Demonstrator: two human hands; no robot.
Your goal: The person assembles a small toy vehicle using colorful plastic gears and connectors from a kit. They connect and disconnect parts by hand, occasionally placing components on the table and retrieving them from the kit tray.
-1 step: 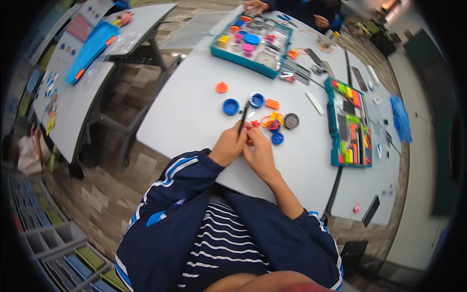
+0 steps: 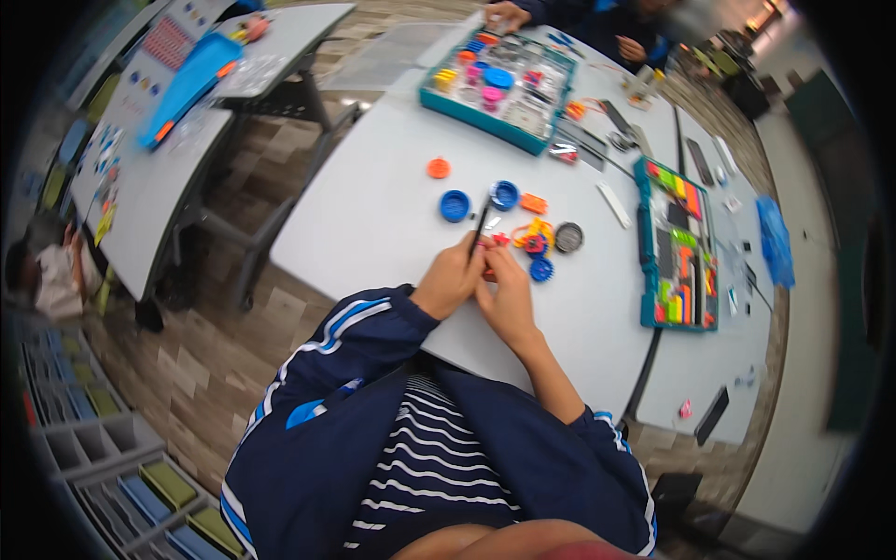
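My left hand (image 2: pixel 450 280) is closed in a pinch around a thin black bar (image 2: pixel 480 224), which points up and away from me. Against it, my right hand (image 2: pixel 509 297) has its fingers pressed together at the bar's near end, with a small reddish part partly hidden between the hands. Just beyond lie two blue wheels (image 2: pixel 455 206), an orange disc (image 2: pixel 438 168) and an orange block (image 2: pixel 533 203). To the right of my fingers are a small red piece (image 2: pixel 501 240), a cluster of yellow-orange parts (image 2: pixel 532 230), a blue gear (image 2: pixel 540 269) and a dark grey wheel (image 2: pixel 568 237).
A teal kit box (image 2: pixel 485 114) with colourful parts stands at the far side, near another person's hand (image 2: pixel 507 14). A second teal box (image 2: pixel 646 252) of blocks sits to the right, beyond a white strip (image 2: pixel 613 203). A blue tray (image 2: pixel 191 89) lies on the left table.
The whole view has shifted slightly, so the table and parts appear a little further right and lower. Both hands keep the same hold on the black bar and small part.
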